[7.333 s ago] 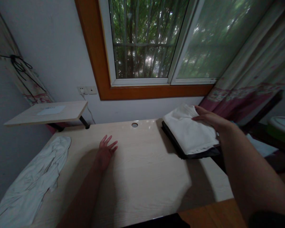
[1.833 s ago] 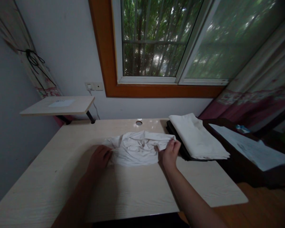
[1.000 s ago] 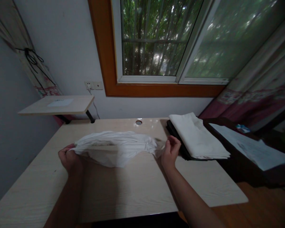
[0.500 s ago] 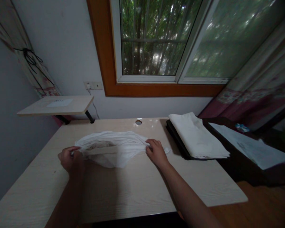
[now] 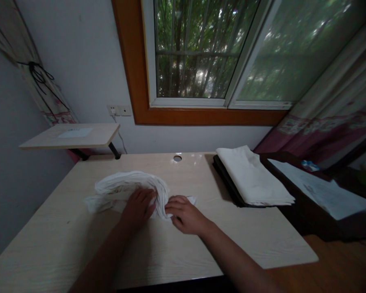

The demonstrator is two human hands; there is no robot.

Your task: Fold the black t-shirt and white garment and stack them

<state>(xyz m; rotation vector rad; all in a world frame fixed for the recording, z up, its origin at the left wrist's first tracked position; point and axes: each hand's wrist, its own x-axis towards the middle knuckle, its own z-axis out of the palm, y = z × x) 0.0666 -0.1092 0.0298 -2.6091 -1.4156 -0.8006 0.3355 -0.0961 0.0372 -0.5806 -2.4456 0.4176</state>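
Observation:
A thin white cloth (image 5: 131,177), bunched into long folds, lies in a curved strip on the desk. My left hand (image 5: 139,206) reaches into the inner side of the curve, its fingers bent over the folds. At the right end, my right hand (image 5: 184,215) has its fingers closed on the gathered fabric, and a small corner of cloth sticks out beyond them. The cloth's left end spreads loose and flat. My hands are close together, with a band of folds between them. The left fingertips are partly hidden in the cloth.
On the pale wooden desk (image 5: 232,240), a folded white cloth (image 5: 253,179) rests on a dark folded stack (image 5: 228,183) to the right. A raised shelf (image 5: 100,136) with a paper stands at the back left. A cable hole (image 5: 177,158) lies near the back edge.
My left hand has moved right, from the cloth's left end to its middle. My right hand has come left and nearer, drawing the right end into a curve.

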